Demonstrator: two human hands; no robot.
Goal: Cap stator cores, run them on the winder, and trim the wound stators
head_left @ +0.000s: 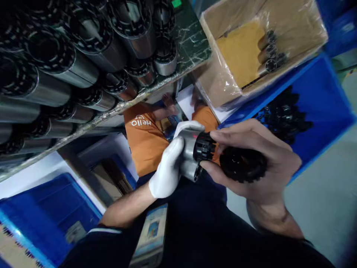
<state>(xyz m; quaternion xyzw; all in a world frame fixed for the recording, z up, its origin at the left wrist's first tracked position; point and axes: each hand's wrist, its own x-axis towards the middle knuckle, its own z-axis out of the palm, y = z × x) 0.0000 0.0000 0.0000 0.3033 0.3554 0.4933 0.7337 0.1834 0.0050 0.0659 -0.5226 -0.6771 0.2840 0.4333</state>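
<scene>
My left hand (166, 173), in a white glove, is wrapped round two short metal cylinders (187, 143), one above the other. A black toothed plastic ring (205, 147) sits at the right end of the upper cylinder. My bare right hand (272, 163) pinches that ring between thumb and fingers. A second black toothed ring (242, 163) rests inside the same hand, against the palm. The lower cylinder (190, 170) shows an open end with dark edging. Whether the ring is fully seated on the upper cylinder I cannot tell.
Many metal cylinders with black rings (134, 29) stand on the green bench (192, 37) at upper left. A plastic-lined cardboard box (223, 82) holds several cylinders. Black parts lie in a blue bin (329, 111). A phone (150, 234) lies on my lap; another blue crate (50, 208) is lower left.
</scene>
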